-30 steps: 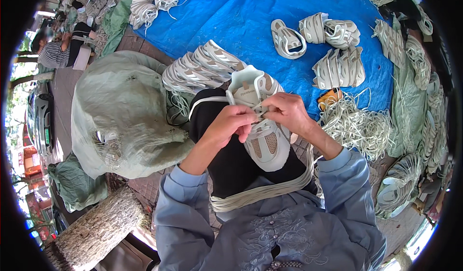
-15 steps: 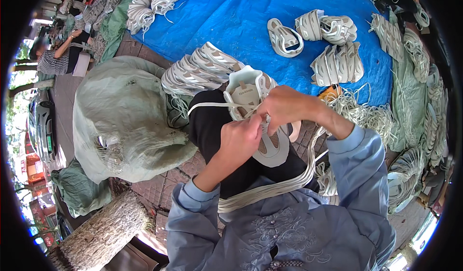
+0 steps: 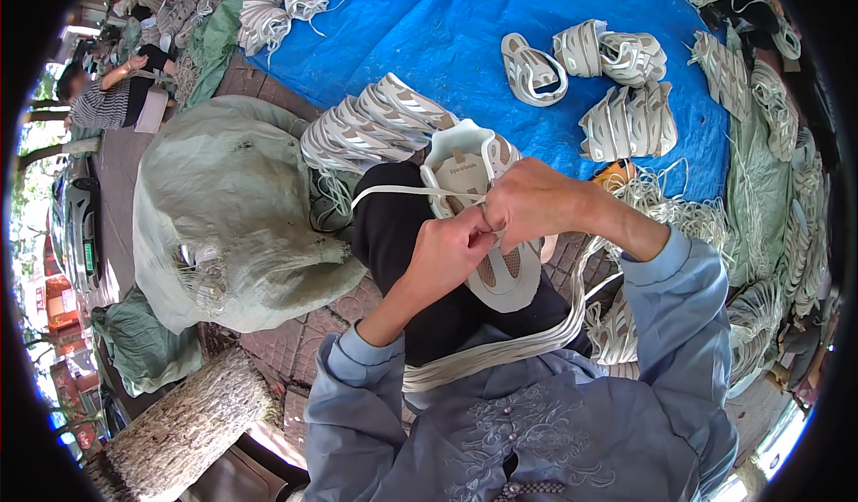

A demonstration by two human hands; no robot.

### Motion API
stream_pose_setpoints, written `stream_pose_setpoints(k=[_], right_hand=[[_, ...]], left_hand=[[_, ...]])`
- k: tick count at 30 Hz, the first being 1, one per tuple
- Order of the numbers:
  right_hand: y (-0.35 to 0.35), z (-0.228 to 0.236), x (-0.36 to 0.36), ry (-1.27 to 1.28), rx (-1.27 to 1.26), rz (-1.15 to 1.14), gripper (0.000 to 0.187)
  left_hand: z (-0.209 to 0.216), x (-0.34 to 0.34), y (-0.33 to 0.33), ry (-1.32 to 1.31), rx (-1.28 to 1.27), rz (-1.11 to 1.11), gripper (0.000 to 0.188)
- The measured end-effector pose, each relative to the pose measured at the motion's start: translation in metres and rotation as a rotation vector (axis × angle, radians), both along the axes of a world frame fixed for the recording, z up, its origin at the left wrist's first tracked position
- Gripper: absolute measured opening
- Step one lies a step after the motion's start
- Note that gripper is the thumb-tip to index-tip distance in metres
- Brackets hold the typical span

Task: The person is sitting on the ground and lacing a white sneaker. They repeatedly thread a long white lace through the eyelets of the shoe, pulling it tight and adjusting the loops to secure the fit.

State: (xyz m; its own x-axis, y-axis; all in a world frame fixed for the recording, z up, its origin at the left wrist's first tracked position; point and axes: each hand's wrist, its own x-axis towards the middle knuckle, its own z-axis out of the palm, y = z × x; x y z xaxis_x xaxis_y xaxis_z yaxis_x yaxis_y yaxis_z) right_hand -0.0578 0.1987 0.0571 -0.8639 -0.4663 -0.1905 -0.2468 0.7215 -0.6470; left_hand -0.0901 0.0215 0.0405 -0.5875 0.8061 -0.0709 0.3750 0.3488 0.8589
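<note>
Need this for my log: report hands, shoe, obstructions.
Left hand and right hand meeting, grip hidden. Beige-and-white mesh shoe on black-clad lap. Flat cream lace trailing left. Hands block shoe's middle.

A blue tarp (image 3: 420, 46) covers the far ground; left are a pale sack (image 3: 232, 225), a smaller green bag (image 3: 143, 346) and a parked car (image 3: 80, 221).

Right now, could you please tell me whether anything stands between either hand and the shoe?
Nothing visible does: the left hand and right hand meet over the middle of the shoe. A lace stretches left across the black trousers, but it does not block either hand.
</note>
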Motion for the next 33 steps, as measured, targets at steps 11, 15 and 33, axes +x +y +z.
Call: stream_pose_setpoints(k=[11,15,33], right_hand=[[-0.015,-0.004,-0.019,-0.292,-0.123,0.175,0.016],[-0.012,-0.006,-0.012,-0.108,-0.104,0.096,0.018],[0.01,-0.041,0.019,0.658,-0.06,-0.247,0.014]], left_hand=[[0.005,0.0,-0.019,0.259,0.044,-0.221,0.009],[0.007,-0.007,-0.018,0.176,0.104,-0.138,0.01],[0.002,-0.054,-0.015,0.34,-0.112,-0.1,0.006]])
